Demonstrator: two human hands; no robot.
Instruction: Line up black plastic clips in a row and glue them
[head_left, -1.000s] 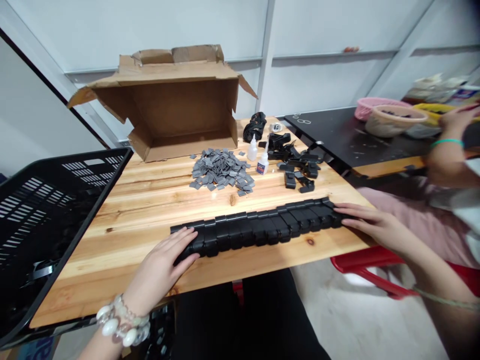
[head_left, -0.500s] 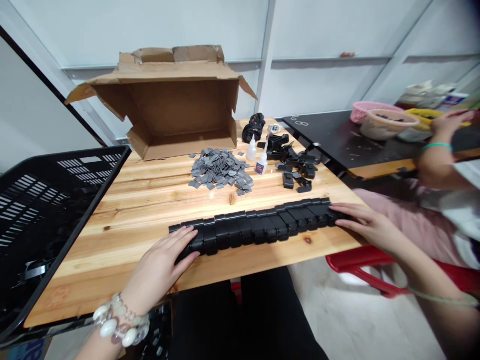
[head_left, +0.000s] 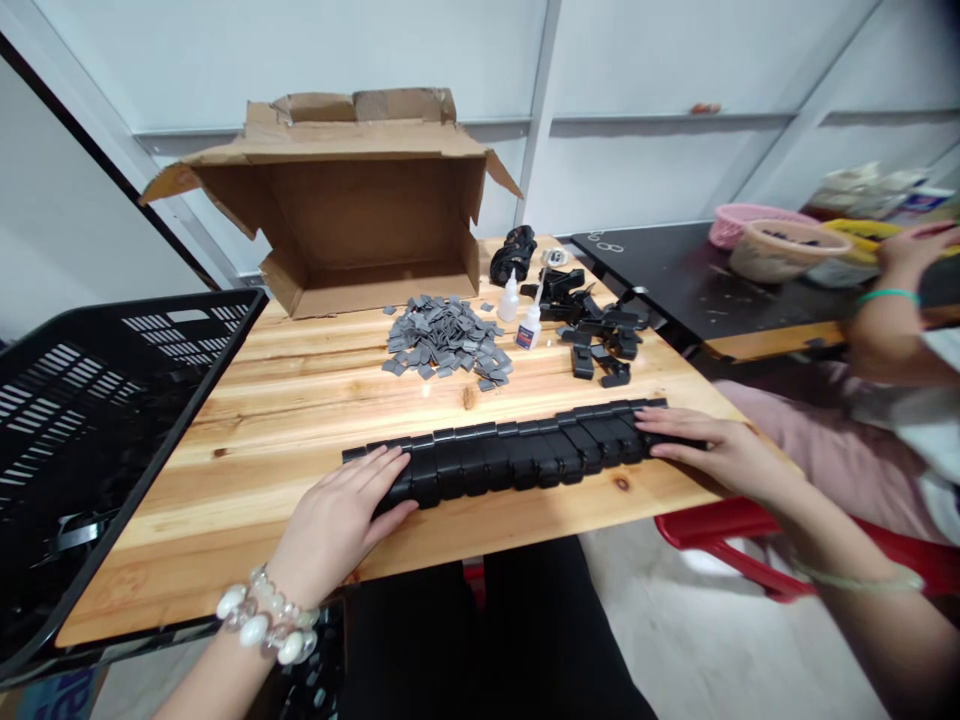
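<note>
A long row of black plastic parts [head_left: 499,458] lies side by side along the table's front edge, slanting slightly up to the right. My left hand [head_left: 346,510] grips the left end, fingers over the top and thumb along the front. At the right end my right hand [head_left: 701,447] holds the parts between its fingers and thumb. Behind the row is a heap of small grey squares [head_left: 446,338]. To its right stand two white dropper bottles, one plain [head_left: 508,300] and one labelled [head_left: 529,330]. Loose black clip-like parts [head_left: 600,335] are scattered beside the bottles.
An open cardboard box [head_left: 367,225] lies on its side at the back of the wooden table [head_left: 247,480]. A black slotted crate [head_left: 135,440] stands at the left. On the right, a co-worker's hand [head_left: 911,250] is near baskets on a black table [head_left: 675,280]. A red stool [head_left: 720,525] is below.
My left hand has slid a little to the right over the row's left end. My right hand has moved left and covers more of the right end.
</note>
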